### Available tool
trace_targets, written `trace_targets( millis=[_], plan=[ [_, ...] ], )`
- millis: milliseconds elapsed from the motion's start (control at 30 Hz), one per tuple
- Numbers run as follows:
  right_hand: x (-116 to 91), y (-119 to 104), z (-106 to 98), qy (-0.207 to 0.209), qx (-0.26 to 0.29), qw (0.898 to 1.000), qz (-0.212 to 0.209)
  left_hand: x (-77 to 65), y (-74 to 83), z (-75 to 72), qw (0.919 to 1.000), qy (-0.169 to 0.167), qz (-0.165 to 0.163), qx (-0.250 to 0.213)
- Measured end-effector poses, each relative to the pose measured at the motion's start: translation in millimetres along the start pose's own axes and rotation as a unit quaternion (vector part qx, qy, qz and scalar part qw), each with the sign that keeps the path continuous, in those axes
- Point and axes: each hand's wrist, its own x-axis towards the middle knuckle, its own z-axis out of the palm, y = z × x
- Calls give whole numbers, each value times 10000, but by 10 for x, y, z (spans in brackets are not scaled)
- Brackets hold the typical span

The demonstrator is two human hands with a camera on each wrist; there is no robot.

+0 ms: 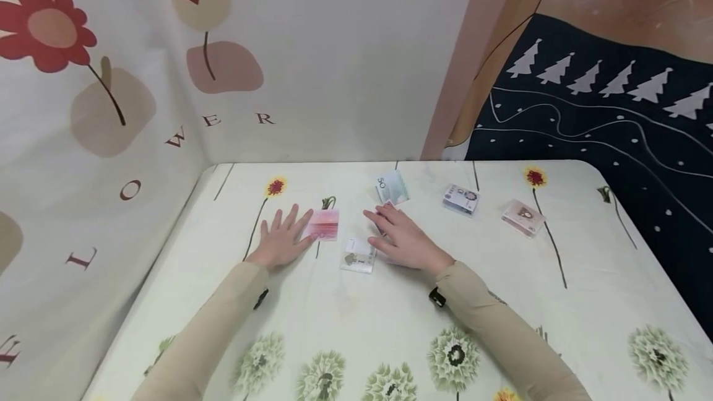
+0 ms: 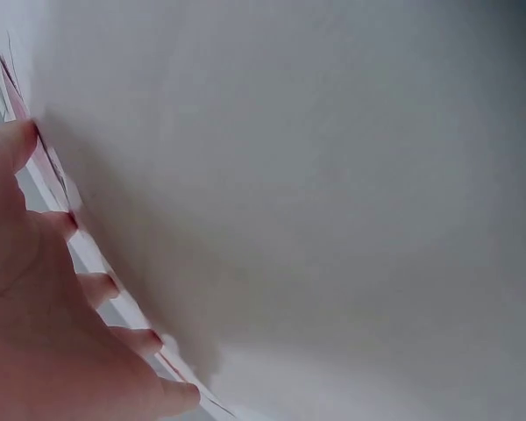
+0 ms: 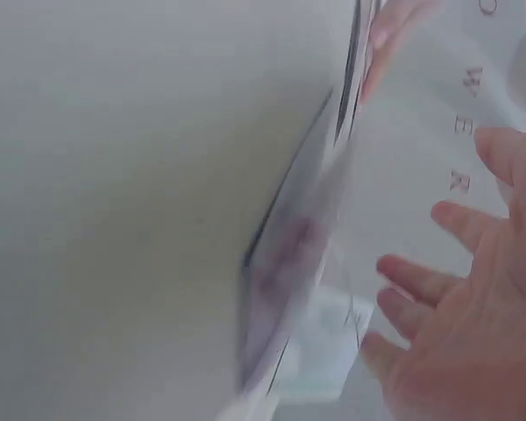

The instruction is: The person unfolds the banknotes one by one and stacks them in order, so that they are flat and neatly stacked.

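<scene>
On the white wall cloth (image 1: 345,67) you can read FLOWER in dark red, and your right wrist view repeats its W, E and R. You see 50 on the greenish banknote (image 1: 393,188); print on the other banknotes (image 1: 460,199) is too small to read.

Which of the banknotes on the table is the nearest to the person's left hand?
The pink-and-red banknote: in the head view, the left hand overlaps its edge. The grey-white banknote and the others lie farther right.
</scene>
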Motion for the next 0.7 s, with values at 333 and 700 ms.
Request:
trace_targets(
  millis=[333,700],
  plan=[
    [310,-244,143,-304,55,9995,-30,31,1,-11,10000,-2,-73,54],
    [655,-472,347,-666,1115,9903,495,23,35,1,9999,32,-87,96]
  ],
)
